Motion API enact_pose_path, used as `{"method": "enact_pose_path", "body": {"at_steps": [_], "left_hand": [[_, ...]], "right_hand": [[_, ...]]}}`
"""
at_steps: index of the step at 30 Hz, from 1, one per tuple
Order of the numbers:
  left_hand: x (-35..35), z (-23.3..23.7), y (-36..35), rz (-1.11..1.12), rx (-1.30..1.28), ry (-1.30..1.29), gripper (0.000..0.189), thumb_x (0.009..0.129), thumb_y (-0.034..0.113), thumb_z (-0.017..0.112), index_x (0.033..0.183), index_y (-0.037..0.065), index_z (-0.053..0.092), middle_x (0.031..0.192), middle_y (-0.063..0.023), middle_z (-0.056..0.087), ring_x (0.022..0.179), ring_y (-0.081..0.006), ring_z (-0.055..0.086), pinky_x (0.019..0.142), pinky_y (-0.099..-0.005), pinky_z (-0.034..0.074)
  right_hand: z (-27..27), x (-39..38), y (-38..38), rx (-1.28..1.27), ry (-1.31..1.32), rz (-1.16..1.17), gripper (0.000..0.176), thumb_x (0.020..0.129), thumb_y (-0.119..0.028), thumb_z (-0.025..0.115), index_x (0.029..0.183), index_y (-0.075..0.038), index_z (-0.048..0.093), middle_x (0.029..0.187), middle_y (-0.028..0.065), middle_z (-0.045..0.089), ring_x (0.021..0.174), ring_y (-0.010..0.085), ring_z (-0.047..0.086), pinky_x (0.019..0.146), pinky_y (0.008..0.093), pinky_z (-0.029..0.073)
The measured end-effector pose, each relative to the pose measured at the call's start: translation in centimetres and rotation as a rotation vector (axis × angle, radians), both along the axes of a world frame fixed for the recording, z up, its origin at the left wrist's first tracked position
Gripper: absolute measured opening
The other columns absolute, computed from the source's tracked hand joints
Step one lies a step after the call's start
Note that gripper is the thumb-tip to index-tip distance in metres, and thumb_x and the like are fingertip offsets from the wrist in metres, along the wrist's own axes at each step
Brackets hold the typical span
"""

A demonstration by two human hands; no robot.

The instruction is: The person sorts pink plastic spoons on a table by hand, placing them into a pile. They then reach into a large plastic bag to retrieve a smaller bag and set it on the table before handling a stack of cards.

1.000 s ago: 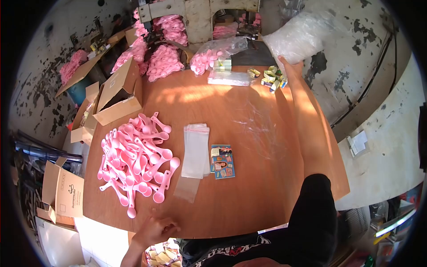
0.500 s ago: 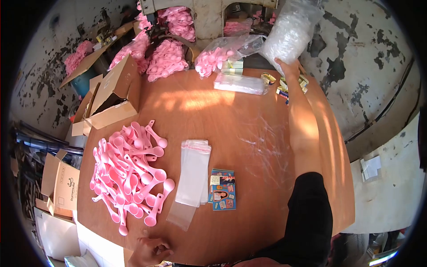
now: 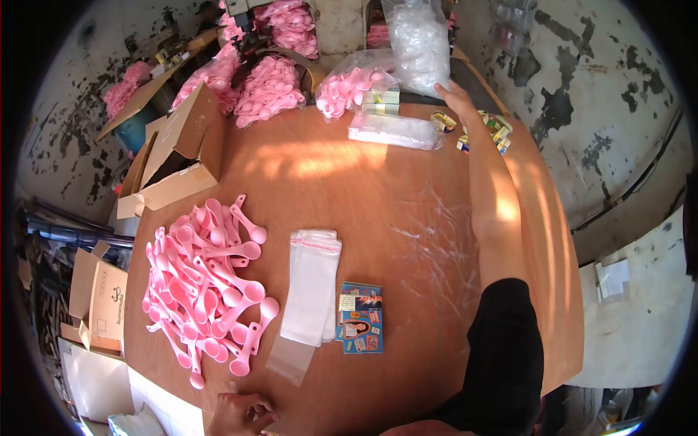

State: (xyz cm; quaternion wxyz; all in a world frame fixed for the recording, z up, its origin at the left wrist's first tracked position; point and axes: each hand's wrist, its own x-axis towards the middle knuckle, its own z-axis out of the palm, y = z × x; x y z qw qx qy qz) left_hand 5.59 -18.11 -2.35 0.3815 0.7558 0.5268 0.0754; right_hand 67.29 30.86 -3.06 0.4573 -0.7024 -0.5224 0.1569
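Note:
At the far side of the table, my right hand [image 3: 459,103] is stretched out, its fingers extended and touching the lower right edge of a large bundle of clear plastic bags [image 3: 422,47]. The bundle stands upright at the back. My left hand [image 3: 241,414] rests at the near table edge with its fingers curled and nothing visible in them. Beyond it lies a heap of pink measuring spoons [image 3: 200,283]. Right of the heap sits a stack of clear resealable bags [image 3: 311,287], beside small blue printed cards or boxes [image 3: 361,320].
An opened cardboard box [image 3: 178,156] stands at the table's left edge. Bags of pink spoons [image 3: 269,91] line the back. A flat pack of clear bags [image 3: 392,131] and small yellow boxes [image 3: 494,131] lie at the far right. Plastic scraps [image 3: 436,240] are on the brown table [image 3: 327,192].
The plastic bundle has moved left and now stands more upright. My right hand has shifted slightly left, its fingers straighter and at the bundle's edge. My left hand has barely moved.

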Motion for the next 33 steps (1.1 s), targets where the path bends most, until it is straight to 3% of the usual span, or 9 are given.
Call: {"method": "enact_pose_path", "body": {"at_steps": [7, 13, 15, 17, 20, 21, 23, 26, 33], "left_hand": [[-0.1, 0.5, 0.0, -0.023, -0.02, 0.007, 0.015, 0.073, 0.017, 0.078, 0.075, 0.008, 0.066, 0.063, -0.0035, 0.065, 0.052, -0.0139, 0.064, 0.049, -0.0263, 0.047], [-0.3, 0.5, -0.1, -0.057, 0.008, -0.036, 0.014, 0.074, 0.016, 0.077, 0.076, 0.009, 0.064, 0.062, -0.0027, 0.065, 0.052, -0.0148, 0.064, 0.048, -0.0275, 0.047], [-0.7, 0.3, 0.3, -0.087, 0.039, -0.051, 0.015, 0.075, 0.016, 0.076, 0.076, 0.009, 0.064, 0.061, -0.0027, 0.064, 0.053, -0.0151, 0.065, 0.048, -0.0279, 0.047], [-1.4, -0.2, 0.0, -0.144, 0.073, -0.076, 0.015, 0.076, 0.018, 0.075, 0.077, 0.009, 0.064, 0.061, -0.0037, 0.064, 0.053, -0.017, 0.065, 0.048, -0.0301, 0.046], [-1.8, -0.3, -0.4, -0.188, 0.17, -0.083, 0.016, 0.077, 0.019, 0.074, 0.077, 0.009, 0.063, 0.06, -0.0044, 0.064, 0.052, -0.0191, 0.064, 0.048, -0.032, 0.047], [-2.1, -0.1, -0.7, -0.193, 0.166, -0.092, 0.016, 0.077, 0.019, 0.074, 0.077, 0.009, 0.063, 0.06, -0.0044, 0.064, 0.052, -0.0191, 0.064, 0.048, -0.032, 0.047], [-2.3, 0.2, -1.0, -0.242, 0.221, -0.07, 0.017, 0.078, 0.02, 0.074, 0.079, 0.008, 0.063, 0.061, -0.0052, 0.064, 0.053, -0.0206, 0.064, 0.05, -0.0331, 0.047], [-2.5, 0.0, -1.0, -0.26, 0.239, -0.119, 0.019, 0.078, 0.022, 0.074, 0.082, 0.007, 0.063, 0.061, -0.0061, 0.064, 0.055, -0.0217, 0.064, 0.053, -0.0335, 0.047], [-4.1, -0.7, -1.2, -0.382, 0.324, -0.234, 0.021, 0.079, 0.023, 0.074, 0.086, 0.006, 0.064, 0.067, -0.0077, 0.065, 0.059, -0.021, 0.065, 0.056, -0.0328, 0.049]], "right_hand": [[0.1, 3.7, -1.0, -0.039, -0.082, -0.001, 0.071, 0.087, -0.048, 0.061, 0.137, 0.0, 0.046, 0.135, 0.0215, 0.051, 0.124, 0.0297, 0.051, 0.105, 0.036, 0.038], [4.4, -2.1, -11.4, 0.077, -0.28, 0.005, 0.057, 0.084, -0.037, 0.068, 0.129, -0.004, 0.055, 0.121, 0.0168, 0.062, 0.108, 0.026, 0.062, 0.093, 0.0363, 0.047], [4.5, -5.8, -16.0, 0.21, -0.22, 0.339, 0.051, 0.084, -0.028, 0.069, 0.128, -0.004, 0.055, 0.118, 0.0153, 0.064, 0.104, 0.025, 0.063, 0.092, 0.0353, 0.048], [4.5, -14.6, -26.5, 0.086, -0.253, 0.793, 0.051, 0.083, -0.021, 0.071, 0.128, -0.005, 0.054, 0.118, 0.015, 0.064, 0.105, 0.0237, 0.062, 0.092, 0.0354, 0.049], [7.3, -23.8, -36.9, -0.127, -0.543, 0.933, 0.09, 0.067, -0.03, 0.084, 0.142, -0.011, 0.039, 0.142, 0.018, 0.044, 0.132, 0.0319, 0.04, 0.108, 0.0441, 0.033], [7.1, -25.2, -38.4, -0.137, -0.547, 0.929, 0.09, 0.067, -0.03, 0.084, 0.142, -0.011, 0.039, 0.142, 0.018, 0.044, 0.132, 0.0319, 0.04, 0.108, 0.0441, 0.033], [7.0, -27.0, -40.4, -0.303, -0.722, 0.962, 0.111, 0.062, -0.031, 0.087, 0.15, -0.014, 0.021, 0.152, 0.0226, 0.025, 0.141, 0.0373, 0.024, 0.112, 0.0464, 0.025], [3.5, -28.4, -40.6, -0.432, -0.712, 1.021, 0.119, 0.063, -0.03, 0.086, 0.152, -0.015, 0.008, 0.154, 0.0261, 0.014, 0.142, 0.0385, 0.019, 0.112, 0.0452, 0.027], [1.9, -30.5, -39.4, -0.408, -0.535, 0.906, 0.118, 0.063, -0.025, 0.085, 0.152, -0.013, 0.007, 0.133, 0.0295, 0.046, 0.121, 0.0397, 0.048, 0.1, 0.0429, 0.039]]}}
